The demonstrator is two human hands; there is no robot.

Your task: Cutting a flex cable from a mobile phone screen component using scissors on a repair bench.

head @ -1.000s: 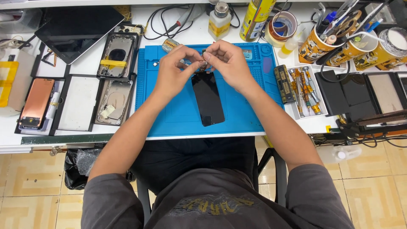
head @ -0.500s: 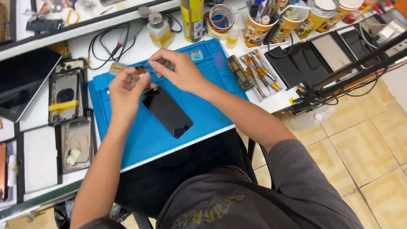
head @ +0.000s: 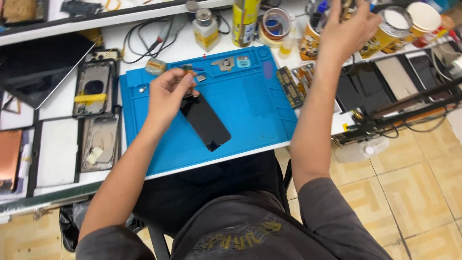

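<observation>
- My left hand (head: 166,94) pinches the top end of the black phone screen (head: 204,121), fingers closed on its flex ribbon; what exactly sits between the fingertips I cannot make out.
- My right hand (head: 349,29) is up at the tool cups (head: 380,33) at the back of the bench, fingers curled among the tools; whether it grips one I cannot tell, since the fingertips are hidden.
- The screen lies tilted on the blue work mat (head: 250,106), lower corner pointing toward the mat's front edge.
- Small parts (head: 226,62) rest in the mat's top trays, too small to identify.
- The mat's right half is bare, giving me room to move.
- Left of the mat, opened phone housings (head: 94,89) lie close together; a dark tablet (head: 38,67) is cut off by the frame's edge.
</observation>
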